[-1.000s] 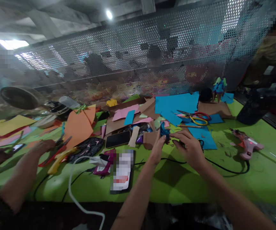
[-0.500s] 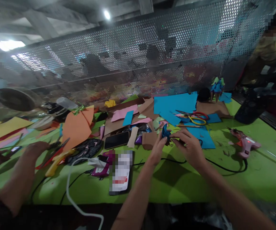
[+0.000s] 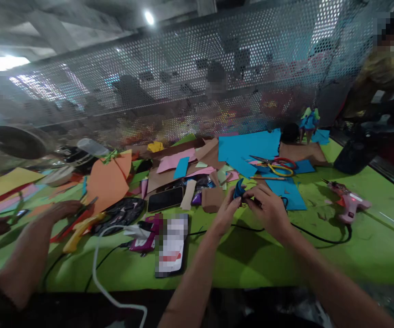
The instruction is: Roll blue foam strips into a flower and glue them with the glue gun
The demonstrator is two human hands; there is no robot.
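My left hand [image 3: 227, 213] and my right hand [image 3: 268, 210] meet over the green table [image 3: 320, 264], both pinched on a small blue folded paper piece [image 3: 240, 187]. The fingers of both hands are curled round it, so most of the piece is hidden. A brown card scrap [image 3: 212, 199] lies just left of my left hand. A black cable [image 3: 313, 237] runs under my right wrist to a pink glue gun [image 3: 349, 202] at the right.
Blue paper sheets [image 3: 248, 148], scissors with red and yellow handles [image 3: 281, 167], pink and orange sheets [image 3: 110, 182], and a dark phone [image 3: 166, 199] crowd the table's middle. Another person's arm [image 3: 29, 246] works at the left. A perforated metal screen [image 3: 197, 82] stands behind.
My hands have closed in together on the blue piece and turned it slightly. The view has shifted a little; the person at the left has kept their hand near the yellow tool.
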